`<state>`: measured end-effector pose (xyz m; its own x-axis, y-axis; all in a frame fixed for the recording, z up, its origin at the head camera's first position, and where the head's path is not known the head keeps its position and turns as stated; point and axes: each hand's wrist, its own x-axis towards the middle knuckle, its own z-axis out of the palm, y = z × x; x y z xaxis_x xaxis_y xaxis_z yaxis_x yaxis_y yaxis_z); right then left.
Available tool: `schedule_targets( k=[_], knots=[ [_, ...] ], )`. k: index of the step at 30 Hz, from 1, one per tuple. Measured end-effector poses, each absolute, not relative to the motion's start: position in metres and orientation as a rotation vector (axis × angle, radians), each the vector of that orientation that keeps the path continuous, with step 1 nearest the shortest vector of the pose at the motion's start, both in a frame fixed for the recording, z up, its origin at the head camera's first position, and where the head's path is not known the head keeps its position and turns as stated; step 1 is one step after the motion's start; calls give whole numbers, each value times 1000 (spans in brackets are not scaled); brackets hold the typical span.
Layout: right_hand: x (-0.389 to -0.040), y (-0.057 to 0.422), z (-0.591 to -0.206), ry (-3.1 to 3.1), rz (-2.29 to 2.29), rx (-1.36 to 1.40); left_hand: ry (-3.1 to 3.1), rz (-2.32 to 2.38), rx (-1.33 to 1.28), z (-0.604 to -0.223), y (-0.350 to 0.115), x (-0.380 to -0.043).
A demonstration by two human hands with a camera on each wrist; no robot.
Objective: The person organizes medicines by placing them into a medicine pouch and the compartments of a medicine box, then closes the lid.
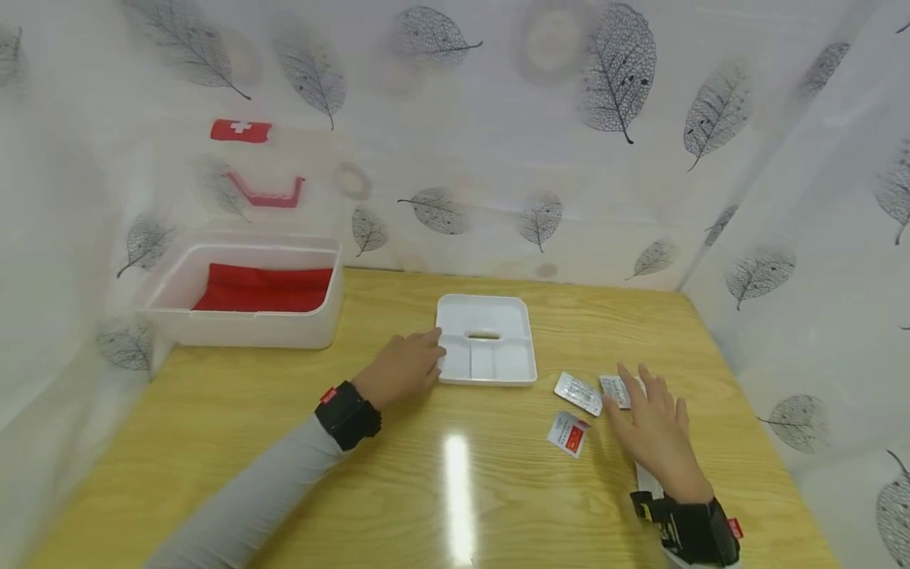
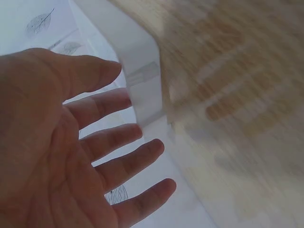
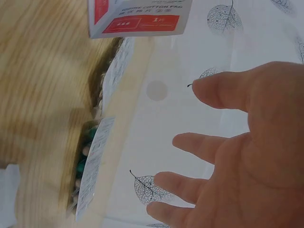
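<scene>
A white compartment tray [image 1: 490, 312] with a slot in its middle lies on the table. At its left edge is my left hand [image 1: 405, 367], fingertips touching the rim; in the left wrist view the thumb and fingers spread along the tray's side [image 2: 145, 90]. My right hand [image 1: 657, 435] hovers with spread fingers at the right, holding nothing. Near its fingertips lie two blister packs, one silver [image 1: 578, 393] and one partly hidden [image 1: 613, 387]. Green capsules [image 3: 81, 166] show under one pack. An iodine cotton pad sachet [image 1: 569, 434] lies nearer me.
A clear plastic bin [image 1: 249, 330] holding red cloth [image 1: 266, 288] stands at the back left. A white item [image 1: 648, 480] lies partly under my right wrist. Behind the table hangs a leaf-patterned sheet [image 1: 490, 158], with a red cross label [image 1: 242, 131] and pink handle [image 1: 270, 199] against it.
</scene>
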<state>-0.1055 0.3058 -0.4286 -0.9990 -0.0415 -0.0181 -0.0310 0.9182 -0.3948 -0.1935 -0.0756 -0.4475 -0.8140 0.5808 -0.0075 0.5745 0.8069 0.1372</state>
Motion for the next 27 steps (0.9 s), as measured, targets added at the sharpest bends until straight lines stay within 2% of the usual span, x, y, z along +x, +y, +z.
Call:
schedule_targets(
  k=[10, 16, 22, 27],
  knots=[
    [-121, 295, -428, 3115, -501, -282, 2964, 230, 885, -445, -131, -134],
    [-143, 283, -427, 3005, -450, -305, 2926, 229, 851, -437, -152, -111],
    [-165, 275, -428, 2911, -402, -318, 2875, 373, 835, -428, -163, -117],
    [-178, 268, -426, 2833, -385, -324, 2878, 438, 626, -408, -160, -140]
  ],
)
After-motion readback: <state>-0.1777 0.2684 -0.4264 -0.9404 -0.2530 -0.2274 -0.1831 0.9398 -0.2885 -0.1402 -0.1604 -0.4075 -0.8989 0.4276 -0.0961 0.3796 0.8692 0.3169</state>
